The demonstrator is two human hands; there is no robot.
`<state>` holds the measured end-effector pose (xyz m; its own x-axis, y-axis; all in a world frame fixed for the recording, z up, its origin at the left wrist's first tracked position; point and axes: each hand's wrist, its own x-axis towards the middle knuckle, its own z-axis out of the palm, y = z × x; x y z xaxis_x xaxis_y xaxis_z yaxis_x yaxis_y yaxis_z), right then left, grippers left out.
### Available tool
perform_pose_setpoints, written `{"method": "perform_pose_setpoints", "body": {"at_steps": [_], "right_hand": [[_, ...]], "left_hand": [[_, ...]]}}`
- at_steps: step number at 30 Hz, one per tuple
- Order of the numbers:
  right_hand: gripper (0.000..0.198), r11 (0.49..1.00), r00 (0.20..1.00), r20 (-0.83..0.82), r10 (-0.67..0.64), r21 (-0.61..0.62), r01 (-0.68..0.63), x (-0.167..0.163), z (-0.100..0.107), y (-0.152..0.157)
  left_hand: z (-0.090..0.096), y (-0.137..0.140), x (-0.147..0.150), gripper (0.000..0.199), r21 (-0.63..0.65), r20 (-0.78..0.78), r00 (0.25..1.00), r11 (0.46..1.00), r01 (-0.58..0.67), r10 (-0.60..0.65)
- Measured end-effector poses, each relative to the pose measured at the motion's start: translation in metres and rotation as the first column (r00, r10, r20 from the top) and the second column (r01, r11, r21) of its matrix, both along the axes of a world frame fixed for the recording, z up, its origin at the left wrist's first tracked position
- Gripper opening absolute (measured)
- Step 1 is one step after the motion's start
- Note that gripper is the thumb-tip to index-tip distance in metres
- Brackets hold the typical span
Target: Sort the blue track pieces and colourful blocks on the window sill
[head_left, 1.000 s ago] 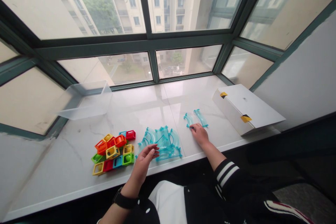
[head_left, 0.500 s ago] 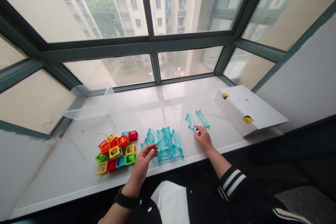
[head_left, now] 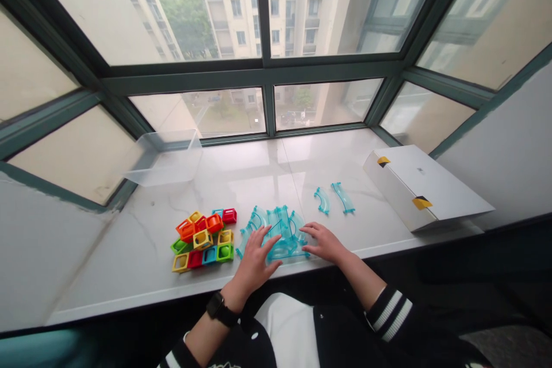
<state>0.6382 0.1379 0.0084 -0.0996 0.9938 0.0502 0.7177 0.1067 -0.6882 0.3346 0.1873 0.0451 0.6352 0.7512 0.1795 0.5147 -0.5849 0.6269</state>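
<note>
A heap of clear blue plastic track pieces lies near the front edge of the white sill. My left hand is over the heap's left part, fingers spread and partly covering it. At the heap's right side is my right hand, its fingers apart and close to the outer pieces; whether they touch cannot be made out. Further right lie a curved track piece and a longer, nearly straight track piece, apart from each other. To the left of my left hand sits a pile of coloured hollow blocks.
A clear plastic bin stands at the back left by the window. On the right is a white box with yellow-and-black tabs. The sill's front edge runs just before my body.
My right hand has moved left, from the curved piece to the heap's right side. My left hand has moved right over the heap, its fingers spreading. The view has shifted slightly.
</note>
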Motion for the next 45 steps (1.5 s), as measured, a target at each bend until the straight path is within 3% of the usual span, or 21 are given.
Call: {"method": "perform_pose_setpoints", "body": {"at_steps": [4, 9, 16, 22, 32, 45], "right_hand": [[0.057, 1.000, 0.999, 0.047, -0.015, -0.002, 0.015, -0.002, -0.006, 0.003], [0.053, 1.000, 0.996, 0.092, -0.004, -0.015, 0.005, -0.007, -0.010, 0.006], [0.049, 1.000, 0.994, 0.106, -0.002, -0.017, 0.004, -0.021, -0.015, 0.011], [0.047, 1.000, 0.997, 0.078, -0.010, -0.012, 0.011, -0.024, -0.014, 0.012], [0.025, 0.999, 0.997, -0.057, -0.045, -0.005, 0.045, -0.032, -0.001, -0.001], [0.023, 0.999, 0.994, -0.106, 0.005, 0.039, -0.001, -0.039, 0.003, -0.002]], "left_hand": [[-0.014, 0.000, 0.000, 0.078, 0.059, -0.120, 0.992, 0.997, 0.039, -0.032], [-0.026, 0.001, -0.006, 0.068, 0.124, -0.188, 0.982, 0.992, -0.008, 0.031], [-0.035, 0.005, -0.017, 0.052, 0.138, -0.143, 0.987, 0.989, -0.058, 0.078], [-0.038, 0.006, -0.020, 0.048, 0.122, -0.092, 0.993, 0.991, -0.057, 0.068], [-0.042, 0.006, -0.019, 0.038, 0.158, -0.082, 0.992, 0.984, -0.077, 0.091], [-0.043, 0.006, -0.019, 0.034, 0.180, -0.101, 0.988, 0.979, -0.098, 0.118]]}}
